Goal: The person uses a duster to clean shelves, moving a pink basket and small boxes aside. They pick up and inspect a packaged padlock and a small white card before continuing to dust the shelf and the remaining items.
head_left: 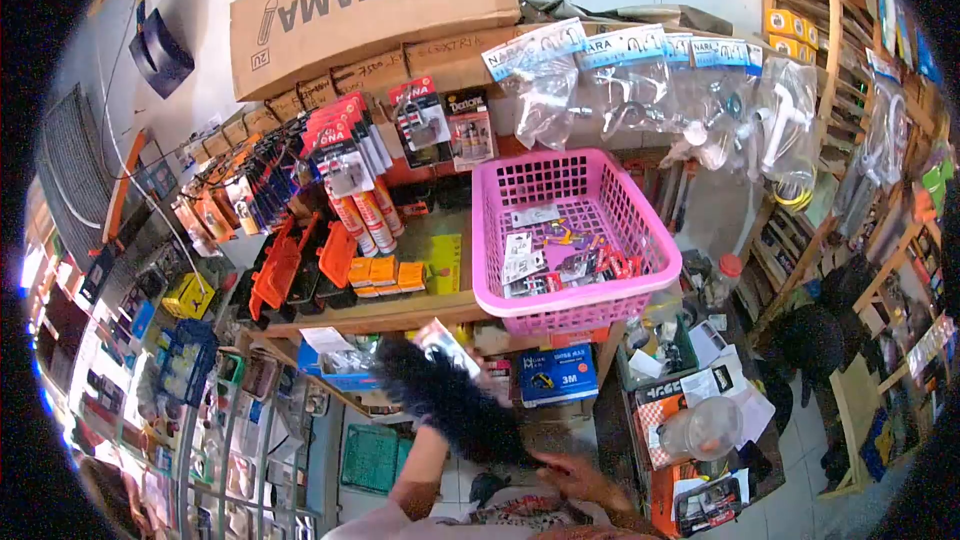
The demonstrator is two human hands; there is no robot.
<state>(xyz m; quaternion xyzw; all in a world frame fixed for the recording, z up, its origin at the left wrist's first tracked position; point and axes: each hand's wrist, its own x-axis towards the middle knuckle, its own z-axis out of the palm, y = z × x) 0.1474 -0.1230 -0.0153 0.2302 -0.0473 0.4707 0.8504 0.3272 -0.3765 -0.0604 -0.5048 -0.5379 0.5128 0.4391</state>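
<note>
A black fluffy duster (455, 405) slants across the lower middle of the view, in front of the shelf. My right hand (572, 478) is closed around its lower end, close to my body. My left forearm reaches up behind the duster, which covers most of my left hand (490, 378). Beside the few blurred fingers that show, a light-coloured packet (447, 348) is tilted at the shelf's front edge and appears to be gripped by them. The duster's fluff overlaps the packet's lower side.
A pink plastic basket (490, 290) with small packaged items stands on the wooden shelf (400, 316). Left of it are orange boxes (385, 275), red-and-white tubes (365, 220) and orange-lidded cases (275, 265). Bagged taps (640, 90) hang behind. A blue 3M box (558, 377) sits below.
</note>
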